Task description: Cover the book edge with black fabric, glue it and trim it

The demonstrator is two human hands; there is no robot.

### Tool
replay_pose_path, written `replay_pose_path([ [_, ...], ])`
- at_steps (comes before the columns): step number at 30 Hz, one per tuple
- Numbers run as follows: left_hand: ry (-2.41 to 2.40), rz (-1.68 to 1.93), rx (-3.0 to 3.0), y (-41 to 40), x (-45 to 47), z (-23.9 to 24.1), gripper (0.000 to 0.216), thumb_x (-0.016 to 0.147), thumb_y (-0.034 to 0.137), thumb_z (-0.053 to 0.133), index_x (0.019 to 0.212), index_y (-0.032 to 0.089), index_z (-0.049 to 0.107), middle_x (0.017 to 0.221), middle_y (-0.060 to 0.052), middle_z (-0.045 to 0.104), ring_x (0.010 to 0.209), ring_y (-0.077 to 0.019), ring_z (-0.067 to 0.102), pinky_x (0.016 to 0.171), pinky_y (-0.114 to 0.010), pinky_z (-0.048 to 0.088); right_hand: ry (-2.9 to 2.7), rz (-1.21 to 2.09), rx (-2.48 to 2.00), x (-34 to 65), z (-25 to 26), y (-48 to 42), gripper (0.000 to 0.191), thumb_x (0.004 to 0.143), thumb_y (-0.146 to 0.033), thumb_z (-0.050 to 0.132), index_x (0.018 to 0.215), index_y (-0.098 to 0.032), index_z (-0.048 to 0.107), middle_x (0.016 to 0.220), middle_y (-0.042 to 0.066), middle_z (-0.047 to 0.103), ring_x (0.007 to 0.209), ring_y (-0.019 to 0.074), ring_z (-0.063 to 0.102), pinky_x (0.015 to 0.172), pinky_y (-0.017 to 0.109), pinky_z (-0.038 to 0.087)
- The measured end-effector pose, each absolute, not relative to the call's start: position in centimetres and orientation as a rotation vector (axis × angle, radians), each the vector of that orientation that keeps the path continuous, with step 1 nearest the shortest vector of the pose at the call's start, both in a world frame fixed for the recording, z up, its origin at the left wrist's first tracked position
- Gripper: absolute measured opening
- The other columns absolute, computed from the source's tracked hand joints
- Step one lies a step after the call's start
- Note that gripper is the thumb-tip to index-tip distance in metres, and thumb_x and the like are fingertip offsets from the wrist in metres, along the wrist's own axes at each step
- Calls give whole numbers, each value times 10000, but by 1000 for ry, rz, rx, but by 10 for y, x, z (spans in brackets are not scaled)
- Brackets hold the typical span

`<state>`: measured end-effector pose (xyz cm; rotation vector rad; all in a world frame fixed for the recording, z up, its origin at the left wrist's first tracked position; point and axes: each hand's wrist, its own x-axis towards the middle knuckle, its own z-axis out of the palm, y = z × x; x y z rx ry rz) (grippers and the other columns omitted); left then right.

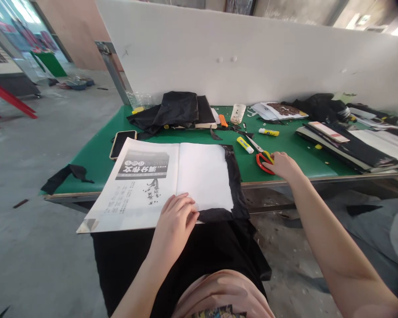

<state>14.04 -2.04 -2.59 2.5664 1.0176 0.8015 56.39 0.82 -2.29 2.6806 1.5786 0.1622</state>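
Note:
An open book (202, 176) lies over the table's front edge, with a printed left page and a blank white right page. Black cloth (235, 181) wraps the right cover's outer and lower edges. My left hand (179, 214) rests flat on the book's lower edge near the spine, fingers stretched out. At the right, my right hand (283, 167) has its fingers closed on the handles of a pair of scissors (259, 151) with red and yellow grips. The scissors lie on the table, blades pointing away to the left. Close by are two yellow glue sticks (244, 145).
A phone (122, 143) lies left of the book on the green table (89, 150). Black fabric (175, 110) is heaped behind it, near a clear cup (238, 114). Black folders (354, 145) stack at the right. A white partition (252, 57) closes off the back.

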Motion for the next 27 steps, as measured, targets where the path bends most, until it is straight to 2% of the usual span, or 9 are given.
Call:
replay_pose_path([
  [11,1036,836,2613,-21,142,-28,100,868,138,518,813,199,575,974,-26,631,1115,-204,541,1010,-463,397,1576,275,2810,563,-40,5,482,850,-452,469,1160,-85,512,1064,175,567,979,286,550,785,354,429],
  [14,1032,825,2642,-21,143,-28,96,865,128,518,827,198,571,977,-28,629,1115,-204,541,1011,-460,398,1573,283,2835,563,-43,6,473,853,-442,467,1142,-73,525,1043,188,563,953,292,557,770,366,437],
  [19,1052,922,2634,-27,141,-26,176,852,103,527,1003,190,554,1002,-45,629,1092,-200,547,1006,-433,417,1605,345,2863,555,-40,3,444,850,-397,483,1132,-58,535,1051,207,552,982,308,543,807,395,437],
  [22,1076,1039,2601,-35,131,-21,237,844,87,534,1058,188,544,1015,-57,630,1068,-204,560,975,-418,448,1721,604,2893,535,-30,-13,444,861,-326,469,1236,-89,462,1205,201,491,1152,311,443,925,412,386],
  [23,1086,1071,2586,-38,127,-19,243,840,82,539,1058,189,549,1017,-60,631,1058,-204,566,958,-408,461,1836,803,2908,526,-27,-22,430,859,-301,469,1243,-110,458,1223,185,491,1177,299,425,954,411,367],
  [25,1119,1138,2555,-46,118,-17,256,829,65,551,1053,188,563,1011,-65,635,1029,-199,581,918,-386,487,2107,1002,2904,508,-24,-40,367,852,-290,474,1191,-151,503,1165,141,547,1102,258,490,936,381,389],
  [27,1154,1215,2544,-53,112,-17,270,810,44,570,1042,181,578,995,-67,644,997,-197,598,890,-377,503,2159,873,3098,492,-26,-58,275,843,-313,483,1067,-179,570,935,84,621,841,201,577,800,331,450],
])
